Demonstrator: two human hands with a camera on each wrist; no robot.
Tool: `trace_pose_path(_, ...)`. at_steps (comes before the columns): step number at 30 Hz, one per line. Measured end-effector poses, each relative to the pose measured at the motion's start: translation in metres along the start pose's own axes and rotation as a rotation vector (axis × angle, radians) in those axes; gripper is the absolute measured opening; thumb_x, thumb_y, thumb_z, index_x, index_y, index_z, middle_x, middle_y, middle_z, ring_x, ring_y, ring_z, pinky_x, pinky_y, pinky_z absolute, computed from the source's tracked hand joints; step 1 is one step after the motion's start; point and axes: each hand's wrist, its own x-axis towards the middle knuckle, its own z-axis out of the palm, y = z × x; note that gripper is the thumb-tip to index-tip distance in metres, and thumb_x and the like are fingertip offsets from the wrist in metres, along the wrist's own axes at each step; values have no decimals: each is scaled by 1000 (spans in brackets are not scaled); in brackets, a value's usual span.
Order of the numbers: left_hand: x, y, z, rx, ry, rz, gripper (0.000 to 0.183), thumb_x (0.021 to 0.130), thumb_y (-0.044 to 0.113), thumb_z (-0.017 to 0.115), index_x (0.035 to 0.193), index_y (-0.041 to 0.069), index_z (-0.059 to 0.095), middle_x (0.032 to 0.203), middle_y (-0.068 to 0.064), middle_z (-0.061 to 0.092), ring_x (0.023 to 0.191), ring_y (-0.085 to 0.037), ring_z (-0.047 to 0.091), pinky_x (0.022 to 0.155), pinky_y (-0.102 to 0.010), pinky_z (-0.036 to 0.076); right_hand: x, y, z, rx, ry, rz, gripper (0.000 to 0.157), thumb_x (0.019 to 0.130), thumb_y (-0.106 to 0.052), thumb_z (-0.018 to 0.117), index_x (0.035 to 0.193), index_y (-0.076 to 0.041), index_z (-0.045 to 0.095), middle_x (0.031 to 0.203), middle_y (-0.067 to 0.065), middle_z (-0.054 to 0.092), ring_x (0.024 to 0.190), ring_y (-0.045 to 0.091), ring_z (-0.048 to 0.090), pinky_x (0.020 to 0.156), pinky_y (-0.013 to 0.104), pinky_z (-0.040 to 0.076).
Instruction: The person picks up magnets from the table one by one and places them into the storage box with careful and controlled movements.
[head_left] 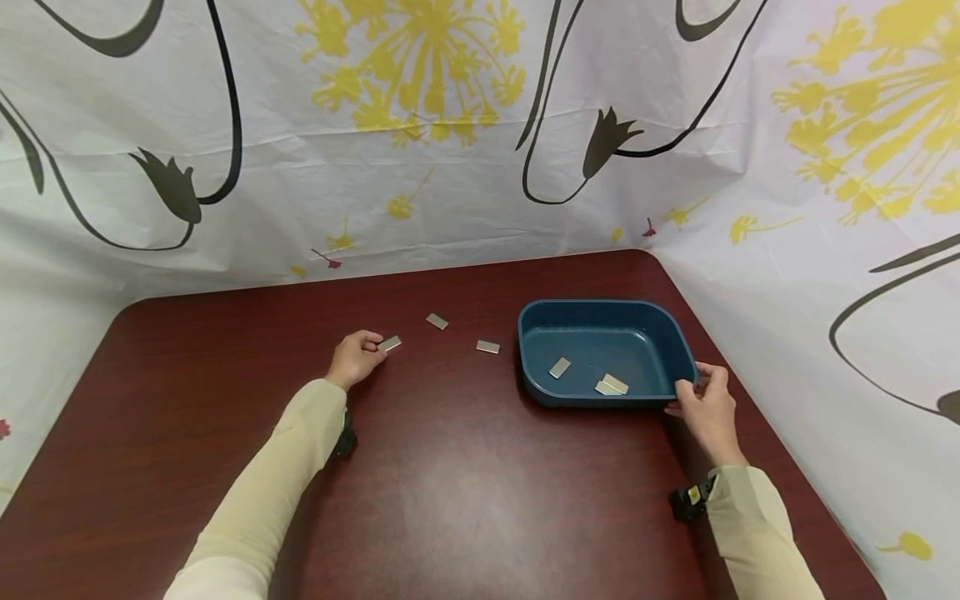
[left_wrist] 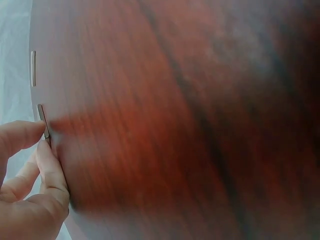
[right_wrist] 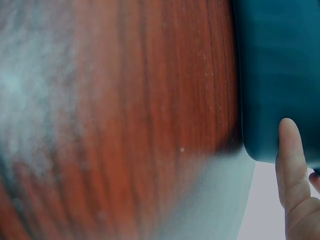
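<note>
My left hand (head_left: 354, 360) pinches a small flat silver metal block (head_left: 390, 343) between thumb and fingertips, low over the table. In the left wrist view that block (left_wrist: 43, 120) is seen nearly edge-on at the fingertips. Two similar blocks lie to its right, a farther one (head_left: 437, 321) and a nearer one (head_left: 487, 347). A dark blue rectangular tray (head_left: 600, 342) stands on the right, with a few silver blocks (head_left: 560, 367) on its floor. At the tray's near right corner, my right hand (head_left: 708, 412) grips the rim, thumb on the near side.
The reddish-brown wooden table (head_left: 480, 475) has rounded far corners. A white curtain (head_left: 450, 200) with yellow and grey flower prints hangs behind it and along the right side. Dark cameras are strapped at both wrists.
</note>
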Motion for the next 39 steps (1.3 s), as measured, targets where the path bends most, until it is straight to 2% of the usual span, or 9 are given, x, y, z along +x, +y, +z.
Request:
trace_pose_path(12, 2, 0, 1, 14, 17, 6, 30, 83, 11, 59, 109, -3, 54, 95, -18, 53, 81, -29, 49, 72, -37, 40, -1, -1, -1, 8, -5, 0, 42, 90, -15, 35, 127, 3, 24, 101, 20, 39, 59, 6, 59, 54, 24, 51)
trace_pose_path(25, 1, 0, 0, 9, 21, 7, 28, 82, 11, 59, 107, -2, 55, 94, -17, 53, 82, -30, 48, 73, -38, 40, -1, -2, 0, -11, -2, 2, 43, 90, -15, 34, 127, 3, 23, 100, 20, 39, 58, 5, 58, 53, 23, 50)
trace_pose_path(39, 0, 2, 0, -7, 26, -21, 24, 83, 10, 59, 104, -2, 57, 95, -17, 53, 82, -29, 48, 73, -37, 40, -1, -3, 0, -9, -7, 2, 43, 89, -15, 34, 127, 4, 22, 100, 21, 40, 58, 6, 59, 53, 23, 50)
